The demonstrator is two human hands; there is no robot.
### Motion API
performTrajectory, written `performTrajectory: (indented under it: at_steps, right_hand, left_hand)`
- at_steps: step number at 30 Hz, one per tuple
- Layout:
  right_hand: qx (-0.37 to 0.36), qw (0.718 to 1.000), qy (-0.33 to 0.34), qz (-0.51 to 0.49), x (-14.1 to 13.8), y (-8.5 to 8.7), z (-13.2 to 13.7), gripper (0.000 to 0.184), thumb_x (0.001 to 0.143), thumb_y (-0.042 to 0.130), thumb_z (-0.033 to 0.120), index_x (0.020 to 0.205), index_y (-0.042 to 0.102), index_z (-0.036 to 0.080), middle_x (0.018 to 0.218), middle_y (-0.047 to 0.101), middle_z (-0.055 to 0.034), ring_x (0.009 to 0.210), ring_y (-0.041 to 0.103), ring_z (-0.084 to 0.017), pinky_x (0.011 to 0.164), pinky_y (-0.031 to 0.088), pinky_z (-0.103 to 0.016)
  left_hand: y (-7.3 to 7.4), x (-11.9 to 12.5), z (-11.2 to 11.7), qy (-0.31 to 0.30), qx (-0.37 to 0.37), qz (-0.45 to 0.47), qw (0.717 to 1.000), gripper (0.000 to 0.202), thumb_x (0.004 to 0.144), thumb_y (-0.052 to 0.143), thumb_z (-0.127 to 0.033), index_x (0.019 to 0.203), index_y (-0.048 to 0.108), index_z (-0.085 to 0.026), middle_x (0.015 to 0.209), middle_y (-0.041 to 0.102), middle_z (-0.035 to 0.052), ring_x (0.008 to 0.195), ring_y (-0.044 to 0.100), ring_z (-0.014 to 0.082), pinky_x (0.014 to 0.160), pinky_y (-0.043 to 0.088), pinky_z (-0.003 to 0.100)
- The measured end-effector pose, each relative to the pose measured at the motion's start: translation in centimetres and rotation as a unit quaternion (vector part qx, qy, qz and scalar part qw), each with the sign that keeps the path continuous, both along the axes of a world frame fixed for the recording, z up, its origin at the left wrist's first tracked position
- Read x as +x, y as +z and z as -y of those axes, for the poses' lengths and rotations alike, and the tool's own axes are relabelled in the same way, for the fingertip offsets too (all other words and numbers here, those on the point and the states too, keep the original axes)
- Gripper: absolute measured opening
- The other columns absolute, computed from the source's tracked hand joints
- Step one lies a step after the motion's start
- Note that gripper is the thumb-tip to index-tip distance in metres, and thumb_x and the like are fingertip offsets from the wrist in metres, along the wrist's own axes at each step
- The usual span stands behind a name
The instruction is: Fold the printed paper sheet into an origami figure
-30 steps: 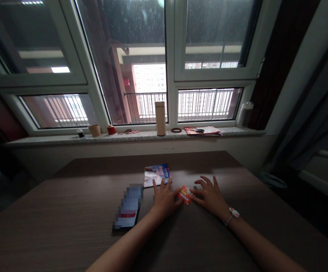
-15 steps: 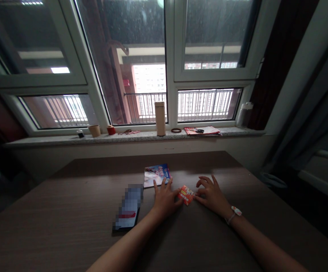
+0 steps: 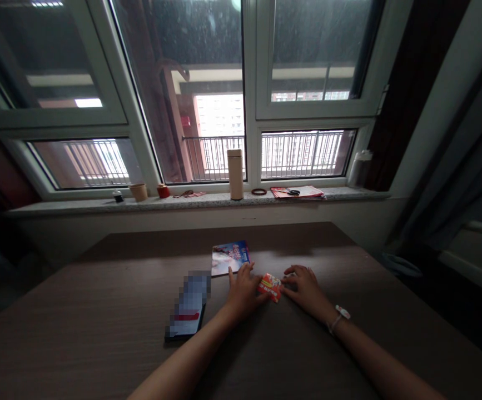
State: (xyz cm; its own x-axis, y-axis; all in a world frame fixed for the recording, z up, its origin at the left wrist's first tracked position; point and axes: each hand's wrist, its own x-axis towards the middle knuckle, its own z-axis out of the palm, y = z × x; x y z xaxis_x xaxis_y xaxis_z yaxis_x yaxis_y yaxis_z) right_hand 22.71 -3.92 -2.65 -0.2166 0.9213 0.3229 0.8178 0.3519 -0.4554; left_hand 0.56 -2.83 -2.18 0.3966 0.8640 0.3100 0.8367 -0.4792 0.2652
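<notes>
A small red, printed piece of folded paper [image 3: 270,287] lies on the table between my two hands. My left hand [image 3: 244,290] has its thumb and index finger at the paper's left edge, the other fingers stretched forward. At the right edge, the thumb and fingertips of my right hand [image 3: 303,289] pinch the paper. Around that wrist is a bracelet with a white charm. Just beyond my left fingers lies a blue and pink printed booklet [image 3: 229,258]. A phone [image 3: 188,305] with a blurred screen rests left of my left forearm.
The brown table [image 3: 99,311] reaches toward a stone windowsill [image 3: 207,202]. On the sill stand a beige flask [image 3: 235,175], a paper cup [image 3: 139,192], a red spool [image 3: 163,191] and a clear bottle [image 3: 359,169]. Scissors [image 3: 293,192] lie on red-edged papers there.
The red paper has turned slightly and shifted a little left. My right hand has moved left with it, its raised fingers now curled lower. My left fingers have drawn closer together.
</notes>
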Motion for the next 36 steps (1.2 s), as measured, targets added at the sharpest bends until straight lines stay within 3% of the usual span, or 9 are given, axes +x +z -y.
performTrajectory:
  at_steps: [5, 15, 23, 26, 28, 31, 36]
  right_hand:
    - [-0.006, 0.999, -0.001, -0.044, -0.1, -0.7, -0.7, 0.021, 0.076, 0.067, 0.033, 0.094, 0.075, 0.026, 0.113, 0.062, -0.0073, 0.115, 0.049, -0.026, 0.103, 0.034, -0.041]
    - [-0.009, 0.988, -0.031, -0.148, -0.4, -1.2, -0.9, 0.014, 0.072, 0.065, 0.033, 0.08, 0.071, 0.023, 0.101, 0.069, -0.0052, 0.11, 0.054, -0.025, 0.1, 0.036, -0.04]
    - [0.012, 0.972, -0.103, -0.213, 0.2, -0.2, -0.9, 0.02, 0.079, 0.053, 0.036, 0.081, 0.063, 0.02, 0.086, 0.068, -0.0068, 0.086, 0.061, -0.023, 0.079, 0.047, -0.035]
    - [0.094, 0.972, -0.13, -0.171, 0.6, 0.3, -0.7, 0.021, 0.083, 0.05, 0.036, 0.086, 0.063, 0.02, 0.088, 0.069, -0.0069, 0.087, 0.061, -0.024, 0.086, 0.044, -0.041]
    - [0.166, 0.97, -0.134, -0.12, 0.8, 0.6, -0.5, 0.02, 0.086, 0.05, 0.033, 0.09, 0.064, 0.02, 0.089, 0.07, -0.0056, 0.089, 0.061, -0.024, 0.1, 0.035, -0.05]
    - [0.231, 0.964, -0.113, -0.064, 0.7, 1.2, 0.0, 0.017, 0.088, 0.05, 0.03, 0.092, 0.064, 0.022, 0.096, 0.07, -0.0053, 0.095, 0.06, -0.024, 0.107, 0.027, -0.053]
    - [0.215, 0.976, -0.006, -0.026, -0.1, 2.0, 0.8, 0.027, 0.087, 0.054, 0.026, 0.114, 0.06, 0.024, 0.095, 0.07, -0.0028, 0.107, 0.057, -0.023, 0.111, 0.021, -0.055]
  left_hand:
    - [0.1, 0.2, -0.2, -0.001, -0.029, 0.007, 1.0, 0.038, 0.075, 0.073, -0.042, 0.11, 0.069, -0.026, 0.147, 0.039, 0.0133, 0.136, 0.032, 0.0368, 0.108, 0.003, 0.07]
    - [-0.3, 0.4, -0.4, 0.011, -0.039, 0.053, 0.998, 0.043, 0.073, 0.076, -0.037, 0.113, 0.067, -0.028, 0.144, 0.043, 0.0117, 0.135, 0.035, 0.0351, 0.109, 0.005, 0.069]
    - [-0.7, 0.2, -0.5, 0.018, -0.013, 0.06, 0.998, 0.047, 0.078, 0.072, -0.037, 0.122, 0.06, -0.03, 0.142, 0.043, 0.0113, 0.132, 0.039, 0.0343, 0.108, 0.009, 0.07]
    - [-0.8, 0.2, -0.6, 0.022, -0.013, 0.058, 0.998, 0.045, 0.079, 0.071, -0.035, 0.122, 0.06, -0.029, 0.142, 0.043, 0.0116, 0.132, 0.038, 0.0336, 0.108, 0.01, 0.07]
    - [-0.7, 0.2, -0.5, 0.024, -0.011, 0.058, 0.998, 0.044, 0.079, 0.07, -0.034, 0.122, 0.06, -0.029, 0.142, 0.043, 0.012, 0.133, 0.038, 0.0331, 0.108, 0.012, 0.07]
    - [-0.7, 0.3, -0.5, 0.026, -0.003, 0.061, 0.998, 0.043, 0.08, 0.069, -0.033, 0.122, 0.06, -0.028, 0.141, 0.044, 0.0116, 0.132, 0.038, 0.0331, 0.108, 0.012, 0.069]
    - [-0.5, 0.3, -0.4, 0.032, 0.003, 0.061, 0.998, 0.048, 0.081, 0.067, -0.031, 0.128, 0.056, -0.029, 0.141, 0.045, 0.0109, 0.131, 0.039, 0.0322, 0.109, 0.012, 0.068]
